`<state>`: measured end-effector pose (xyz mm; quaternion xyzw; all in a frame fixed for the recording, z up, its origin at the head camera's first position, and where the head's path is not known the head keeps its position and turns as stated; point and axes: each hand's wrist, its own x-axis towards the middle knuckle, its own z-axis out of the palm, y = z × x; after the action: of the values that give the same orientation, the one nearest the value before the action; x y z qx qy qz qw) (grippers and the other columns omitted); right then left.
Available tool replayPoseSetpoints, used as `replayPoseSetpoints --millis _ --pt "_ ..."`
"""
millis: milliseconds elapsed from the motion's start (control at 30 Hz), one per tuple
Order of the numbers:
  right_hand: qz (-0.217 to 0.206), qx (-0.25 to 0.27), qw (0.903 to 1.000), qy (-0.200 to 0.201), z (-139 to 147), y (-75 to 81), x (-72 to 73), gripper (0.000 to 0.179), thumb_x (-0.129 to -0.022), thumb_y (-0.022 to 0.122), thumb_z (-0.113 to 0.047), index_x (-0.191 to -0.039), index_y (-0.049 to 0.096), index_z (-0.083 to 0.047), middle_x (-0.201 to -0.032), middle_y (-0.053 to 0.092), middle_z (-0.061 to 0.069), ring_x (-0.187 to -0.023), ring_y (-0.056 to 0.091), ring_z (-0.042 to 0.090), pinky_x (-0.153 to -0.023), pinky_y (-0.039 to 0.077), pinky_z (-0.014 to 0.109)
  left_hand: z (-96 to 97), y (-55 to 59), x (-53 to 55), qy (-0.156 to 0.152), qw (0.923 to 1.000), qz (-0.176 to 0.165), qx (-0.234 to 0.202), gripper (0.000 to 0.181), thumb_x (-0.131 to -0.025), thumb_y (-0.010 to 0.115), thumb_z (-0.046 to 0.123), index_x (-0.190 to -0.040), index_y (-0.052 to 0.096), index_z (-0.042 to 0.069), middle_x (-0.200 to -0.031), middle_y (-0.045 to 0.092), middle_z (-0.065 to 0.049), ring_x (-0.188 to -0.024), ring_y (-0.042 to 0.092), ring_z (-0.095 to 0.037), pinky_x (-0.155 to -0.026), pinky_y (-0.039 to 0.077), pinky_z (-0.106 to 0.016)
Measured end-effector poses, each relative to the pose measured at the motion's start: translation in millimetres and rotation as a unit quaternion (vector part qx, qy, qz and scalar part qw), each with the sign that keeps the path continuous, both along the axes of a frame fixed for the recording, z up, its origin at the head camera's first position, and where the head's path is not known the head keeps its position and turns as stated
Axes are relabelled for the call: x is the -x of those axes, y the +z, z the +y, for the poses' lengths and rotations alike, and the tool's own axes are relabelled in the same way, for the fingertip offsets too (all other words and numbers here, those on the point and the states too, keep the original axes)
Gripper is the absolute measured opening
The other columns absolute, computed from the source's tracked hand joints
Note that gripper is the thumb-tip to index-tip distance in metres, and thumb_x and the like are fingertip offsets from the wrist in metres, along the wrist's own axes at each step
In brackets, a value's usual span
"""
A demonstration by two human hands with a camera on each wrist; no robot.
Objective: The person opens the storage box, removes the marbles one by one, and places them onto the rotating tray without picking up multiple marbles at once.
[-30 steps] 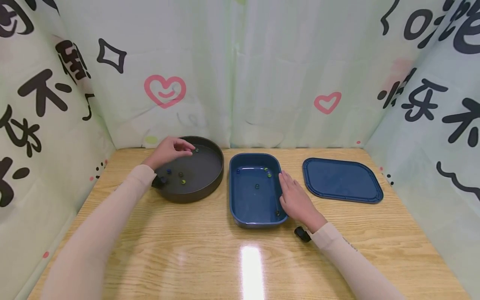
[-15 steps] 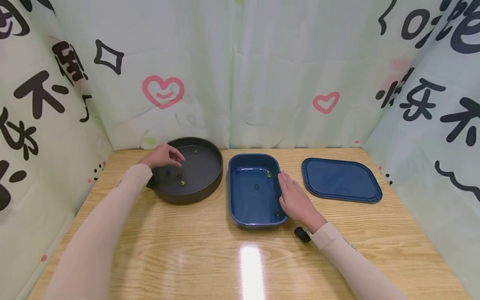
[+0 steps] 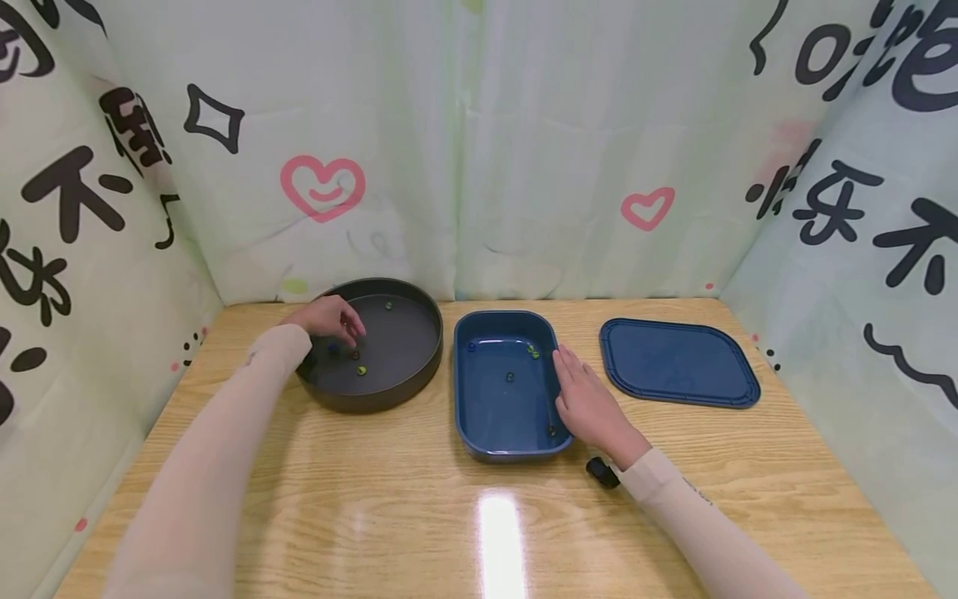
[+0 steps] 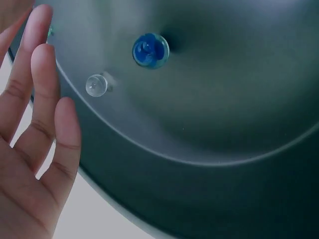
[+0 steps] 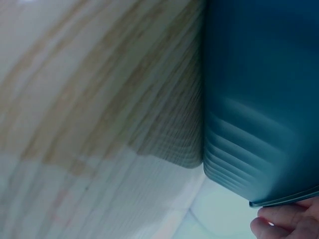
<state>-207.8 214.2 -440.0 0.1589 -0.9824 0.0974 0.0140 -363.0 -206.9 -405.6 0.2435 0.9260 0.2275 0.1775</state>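
Note:
My left hand [image 3: 329,319] hovers over the left side of a round dark pan [image 3: 400,349], fingers loosely bent and pointing down. Several marbles lie in the pan, among them a yellow-green marble [image 3: 362,370] and a brownish one. The left wrist view shows a blue marble [image 4: 151,50] and a clear marble [image 4: 96,85] apart from my fingers [image 4: 67,122]; the thumb and index tips are mostly out of sight there. With straight fingers, my right hand [image 3: 595,408] rests against the right rim of a blue rectangular container [image 3: 494,412], which holds several marbles.
A blue lid [image 3: 681,363] lies flat to the right of the container. The wooden table [image 3: 389,499] extends in front. Printed curtains [image 3: 479,208] stand behind the table and at both sides.
My left hand has drawn back from the pan's far part, moving left and lower toward the marbles on its left side. My right hand stays at the container's rim.

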Motion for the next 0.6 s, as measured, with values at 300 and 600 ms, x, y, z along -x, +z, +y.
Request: replayPoseSetpoints --millis 300,600 --pt "0.007 0.005 1.0000 -0.001 1 -1.0 -1.2 0.059 -0.093 0.043 -0.009 -0.145 0.022 0.009 -0.153 0.022 0.024 -0.141 0.025 0.037 -0.113 0.025 0.051 0.3 -5.3 1.2 -0.003 0.9989 -0.041 0.024 0.016 -0.072 0.076 0.000 -0.088 0.074 0.000 -0.082 0.073 -0.010 -0.072 0.064 -0.006 -0.074 0.053 -0.030" --pt "0.006 0.003 1.0000 0.001 1 -1.7 0.1 0.059 -0.093 0.041 -0.011 -0.145 0.022 0.008 -0.154 0.021 0.024 -0.142 0.024 0.036 -0.113 0.025 0.051 -1.5 -16.9 7.8 -0.008 0.9973 -0.065 0.032 0.016 -0.073 0.077 0.001 -0.088 0.074 0.002 -0.080 0.073 -0.004 -0.071 0.064 -0.004 -0.072 0.053 -0.026"
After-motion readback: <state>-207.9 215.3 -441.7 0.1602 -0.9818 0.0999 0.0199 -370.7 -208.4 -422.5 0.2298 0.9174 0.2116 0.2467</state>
